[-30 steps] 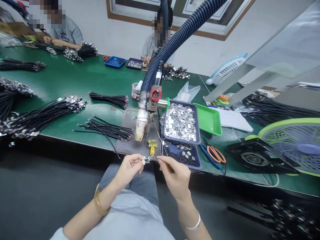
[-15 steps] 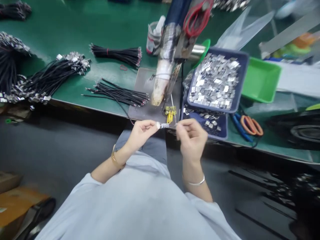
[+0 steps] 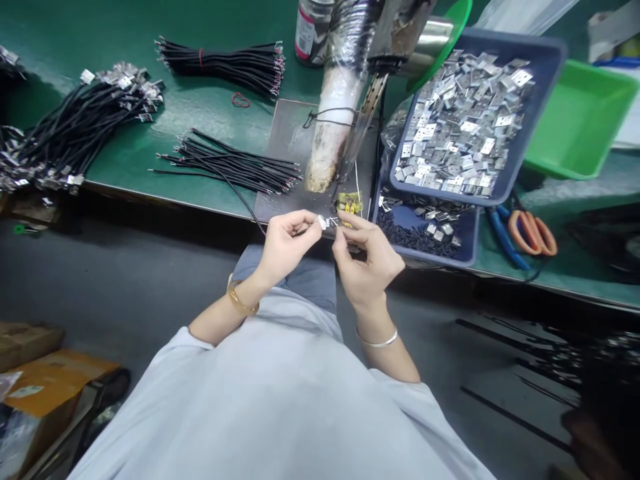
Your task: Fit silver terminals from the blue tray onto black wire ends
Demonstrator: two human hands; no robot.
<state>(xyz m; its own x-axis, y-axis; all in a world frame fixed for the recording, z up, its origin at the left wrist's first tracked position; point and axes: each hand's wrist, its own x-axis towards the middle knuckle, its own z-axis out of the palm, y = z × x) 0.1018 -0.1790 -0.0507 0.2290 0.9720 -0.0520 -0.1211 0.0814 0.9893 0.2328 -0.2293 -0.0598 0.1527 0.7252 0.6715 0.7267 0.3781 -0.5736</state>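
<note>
Between the thumb and forefinger of my left hand [image 3: 290, 243] is a small silver metal connector [image 3: 325, 223]. A black cable runs from the loose black wires [image 3: 235, 163] down to the back of this hand; whether it joins the connector is hidden. My right hand [image 3: 367, 257] pinches a thin silvery wire [image 3: 336, 223], its end close to the connector. Just beyond the fingertips sits a small yellow fixture [image 3: 350, 204] on a dark metal plate [image 3: 287, 140]. Above it hangs a stained, wrapped tube [image 3: 327, 140].
A blue tray of metal pieces [image 3: 465, 133] overlaps a lower blue tray [image 3: 425, 250] on the right. Beyond are orange-handled scissors [image 3: 533, 233] and a green bin [image 3: 575, 120]. Left lie a tied wire bundle [image 3: 220, 67] and cables with metal ends [image 3: 100, 127]. A jar [image 3: 313, 30] stands behind.
My right hand has moved left, bringing its thin wire up to the connector. My left hand still holds the connector. The view has shifted, and the trays appear nearer.
</note>
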